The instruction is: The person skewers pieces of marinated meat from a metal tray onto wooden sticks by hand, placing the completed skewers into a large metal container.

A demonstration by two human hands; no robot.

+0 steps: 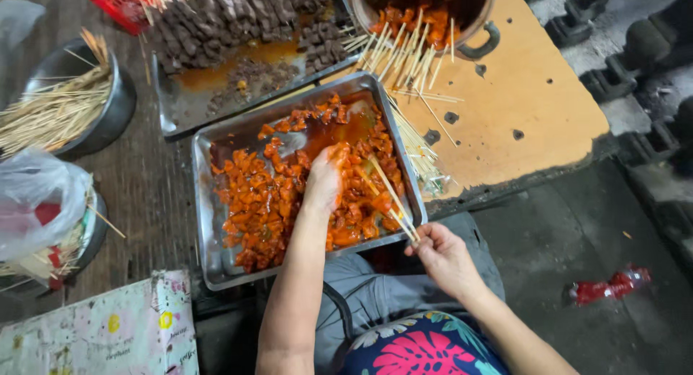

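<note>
A steel tray [204, 202] holds several orange-red marinated meat chunks [263, 202] in sauce. My left hand [324, 180], smeared with sauce, reaches into the middle of the tray and closes on meat pieces. My right hand [442, 256] is at the tray's near right corner, gripping thin wooden skewers [392, 196] that slant up and left over the meat.
Behind the tray lies another tray of dark skewered meat [231, 18]. A pot [433, 14] with orange meat and sticks stands on an orange board [520, 93]. Loose skewers [415, 147] lie right of the tray. A bowl of sticks [65, 101] and a plastic bag [36, 198] sit left.
</note>
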